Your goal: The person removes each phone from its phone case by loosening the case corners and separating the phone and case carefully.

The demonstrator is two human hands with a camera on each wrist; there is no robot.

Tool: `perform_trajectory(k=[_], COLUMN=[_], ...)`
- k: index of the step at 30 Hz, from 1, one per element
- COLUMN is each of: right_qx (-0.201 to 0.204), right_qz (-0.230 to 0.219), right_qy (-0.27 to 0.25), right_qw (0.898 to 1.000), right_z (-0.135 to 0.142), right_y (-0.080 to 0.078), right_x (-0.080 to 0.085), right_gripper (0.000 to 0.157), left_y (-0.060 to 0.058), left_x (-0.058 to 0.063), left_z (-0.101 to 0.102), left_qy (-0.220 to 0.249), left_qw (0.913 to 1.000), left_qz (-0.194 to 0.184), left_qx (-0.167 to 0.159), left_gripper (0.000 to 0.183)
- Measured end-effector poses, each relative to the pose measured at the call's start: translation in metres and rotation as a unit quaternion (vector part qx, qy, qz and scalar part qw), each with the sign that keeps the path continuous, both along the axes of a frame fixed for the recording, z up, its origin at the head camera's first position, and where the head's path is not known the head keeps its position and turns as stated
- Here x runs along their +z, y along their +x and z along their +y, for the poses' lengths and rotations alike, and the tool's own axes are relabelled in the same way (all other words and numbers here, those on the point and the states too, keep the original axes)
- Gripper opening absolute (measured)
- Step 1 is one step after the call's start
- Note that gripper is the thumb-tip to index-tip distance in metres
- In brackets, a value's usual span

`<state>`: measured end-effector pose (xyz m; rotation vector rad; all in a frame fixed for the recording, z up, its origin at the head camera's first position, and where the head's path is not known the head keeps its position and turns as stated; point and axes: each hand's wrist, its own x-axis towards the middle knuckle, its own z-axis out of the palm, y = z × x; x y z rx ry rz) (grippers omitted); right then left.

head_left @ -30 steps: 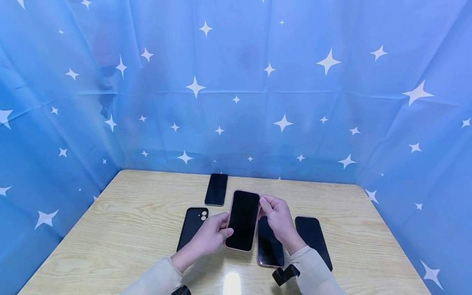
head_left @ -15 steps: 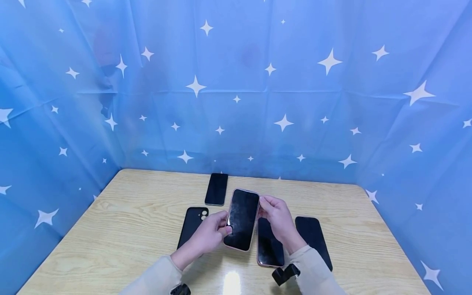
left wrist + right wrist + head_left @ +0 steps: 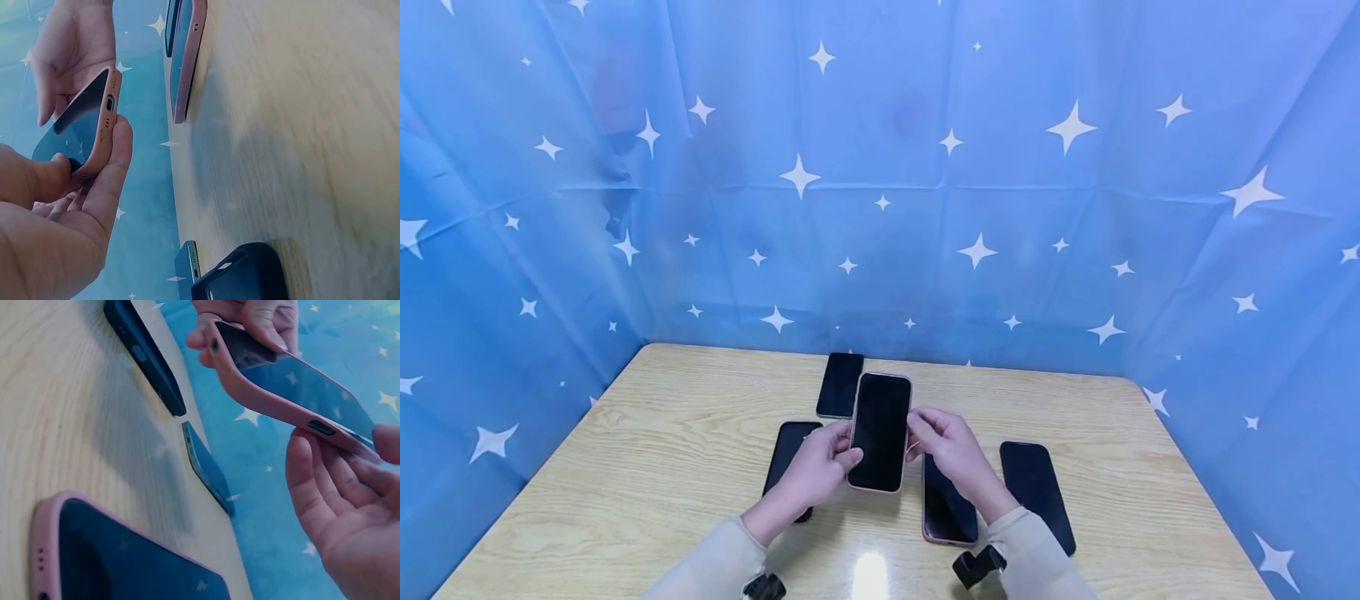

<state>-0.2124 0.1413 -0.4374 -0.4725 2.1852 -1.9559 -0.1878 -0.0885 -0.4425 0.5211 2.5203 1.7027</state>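
Observation:
A phone in a pink case [image 3: 880, 433], its dark screen facing up, is held above the table between both hands. My left hand [image 3: 820, 462] grips its lower left side, thumb over the screen's edge and fingers beneath. At the opposite long side, my right hand [image 3: 951, 450] pinches the edge, with its fingers under the case in the right wrist view. The charging port end of the pink case [image 3: 107, 106] shows in the left wrist view. Partly under my left forearm lies a black phone case [image 3: 786, 454], inner side up.
Another pink-cased phone [image 3: 950, 508] lies below my right hand, partly covered by it. Right of it rests a black phone or case [image 3: 1037, 492]. Toward the back, a dark bare phone [image 3: 840, 383] lies on the wooden table [image 3: 625, 467]. A starry blue curtain [image 3: 880, 208] surrounds the table.
Both hands have carried the pink-cased phone slightly left and away from me, and its tilt has changed. The phones and case on the table have stayed put.

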Motion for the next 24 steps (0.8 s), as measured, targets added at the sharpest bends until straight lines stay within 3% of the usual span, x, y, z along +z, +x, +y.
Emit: perform_trajectory(k=[5,13,19,24], right_qx=[0.027,0.062,0.052,0.022], right_qz=[0.017,0.037,0.044,0.061], right_qy=[0.038,0.053,0.08,0.073], right_qw=[0.999,0.996,0.994,0.995], right_z=[0.002,0.003,-0.001,-0.005], right_y=[0.004,0.008,0.013,0.016], right_x=[-0.005,-0.013,-0.014,-0.017], right_gripper=[0.034,0.027,0.024,0.02], left_y=[-0.002,-0.005,-0.006,-0.007], left_x=[0.004,0.006,0.007,0.006], left_z=[-0.001,-0.003,-0.001,0.001], left_qy=[0.014,0.004,0.015,0.024], left_qw=[0.9994,0.9981,0.997,0.9965], left_qz=[-0.006,-0.001,-0.01,-0.008], left_qx=[0.031,0.061,0.076,0.079], left_gripper=[0.019,0.022,0.017,0.017])
